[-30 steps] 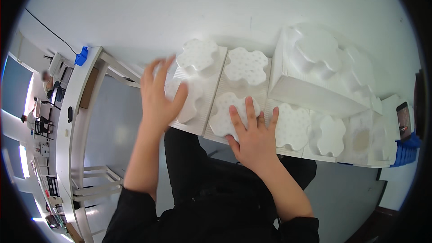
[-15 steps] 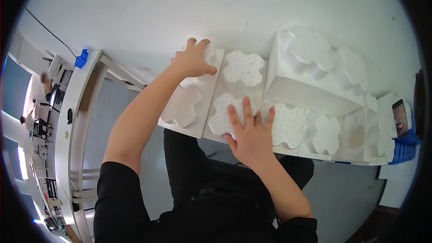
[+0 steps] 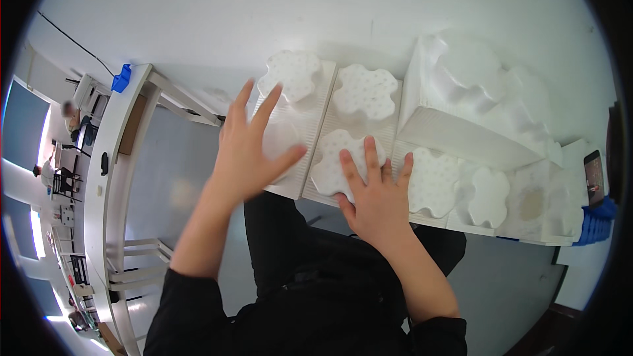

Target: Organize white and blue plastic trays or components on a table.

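Palm down, the right hand (image 3: 379,204) lies with spread fingers across the right side of a white, lobed slab (image 3: 330,165), the front one of two on a ribbed white base (image 3: 315,191), its thumb by the near edge and its fingers not closed around the slab. To the left, the left hand (image 3: 247,148) hangs unclenched, fingers fanned and nothing seen in its grasp, over a paler lobed piece (image 3: 280,138); the hand covers much of that piece, and whether the two touch cannot be told. Behind it sits a pitted piece (image 3: 288,76), with a second pitted slab (image 3: 366,91) at the back of the middle base. Beyond the right hand stand a dimpled block (image 3: 435,181), a narrower smooth one (image 3: 486,198) and a tall white form (image 3: 461,128). The slab under the right hand looks like moulded foam or plaster: probably stiff rather than yielding, light if foam, and liable to chip or dent along its rounded rim. Its smooth sides may prove slippery, so the scalloped hollows between the lobes appear the surest grip, thumb in one and fingers in the opposite, with an even lift sparing the edges a knock against the base.
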Available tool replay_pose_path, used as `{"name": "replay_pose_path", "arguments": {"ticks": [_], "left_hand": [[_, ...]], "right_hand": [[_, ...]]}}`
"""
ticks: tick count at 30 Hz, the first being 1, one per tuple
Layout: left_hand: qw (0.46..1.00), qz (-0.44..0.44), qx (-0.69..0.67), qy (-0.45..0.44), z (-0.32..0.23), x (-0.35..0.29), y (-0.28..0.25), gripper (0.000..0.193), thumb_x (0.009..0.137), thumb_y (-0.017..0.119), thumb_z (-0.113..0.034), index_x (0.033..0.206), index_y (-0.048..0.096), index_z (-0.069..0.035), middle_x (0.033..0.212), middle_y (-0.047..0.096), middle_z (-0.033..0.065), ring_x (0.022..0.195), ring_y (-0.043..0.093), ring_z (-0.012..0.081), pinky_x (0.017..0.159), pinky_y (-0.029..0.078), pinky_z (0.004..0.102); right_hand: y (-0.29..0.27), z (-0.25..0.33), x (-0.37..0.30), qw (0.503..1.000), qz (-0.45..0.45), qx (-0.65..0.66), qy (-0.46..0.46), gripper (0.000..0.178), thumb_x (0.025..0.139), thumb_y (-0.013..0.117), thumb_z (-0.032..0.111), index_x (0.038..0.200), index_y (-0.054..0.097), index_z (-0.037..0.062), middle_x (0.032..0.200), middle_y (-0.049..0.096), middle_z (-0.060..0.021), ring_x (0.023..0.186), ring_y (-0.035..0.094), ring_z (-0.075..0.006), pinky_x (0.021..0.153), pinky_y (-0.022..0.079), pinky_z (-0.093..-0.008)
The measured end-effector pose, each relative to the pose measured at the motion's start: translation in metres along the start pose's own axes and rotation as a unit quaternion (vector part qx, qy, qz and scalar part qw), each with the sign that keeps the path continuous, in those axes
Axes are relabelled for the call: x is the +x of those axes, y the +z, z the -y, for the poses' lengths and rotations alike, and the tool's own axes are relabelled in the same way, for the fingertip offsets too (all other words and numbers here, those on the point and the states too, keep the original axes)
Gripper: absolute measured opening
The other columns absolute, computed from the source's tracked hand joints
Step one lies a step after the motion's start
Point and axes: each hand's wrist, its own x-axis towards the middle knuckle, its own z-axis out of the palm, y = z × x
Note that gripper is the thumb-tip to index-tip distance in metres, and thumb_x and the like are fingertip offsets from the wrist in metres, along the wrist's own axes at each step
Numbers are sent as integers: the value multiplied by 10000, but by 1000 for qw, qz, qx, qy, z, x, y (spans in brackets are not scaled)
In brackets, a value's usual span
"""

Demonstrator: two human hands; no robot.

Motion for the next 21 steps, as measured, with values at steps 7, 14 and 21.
{"name": "replay_pose_path", "arguments": {"ticks": [7, 14, 21], "left_hand": [[981, -175, 0, -79, 15, -94, 67, 990, 670, 1012, -326, 1546, 599, -119, 1650, 393, 245, 1484, 467, 466, 1197, 431, 563], [955, -279, -90, -36, 35, -78, 93, 783, 619, 1015, -220, 1351, 760, -108, 1443, 546, 145, 1324, 544, 357, 1061, 536, 479], [949, -250, -174, -80, 20, -74, 80, 718, 636, 1019, -159, 1313, 792, -81, 1333, 523, 121, 1225, 602, 276, 969, 599, 432]], "right_hand": [[0, 6, 3, 1000, -7, 1, -9, 772, 977, 734, 458, 1658, 477, 201, 1749, 295, -276, 1271, 635, -598, 1246, 118, -804], [-1, 6, 4, 1000, -12, -15, -19, 788, 972, 733, 440, 1665, 466, 176, 1750, 290, -303, 1233, 667, -556, 1238, 136, -803], [-1, 4, 3, 1000, -7, -19, -9, 794, 964, 742, 440, 1660, 473, 168, 1750, 290, -302, 1251, 661, -551, 1240, 143, -799]]}}
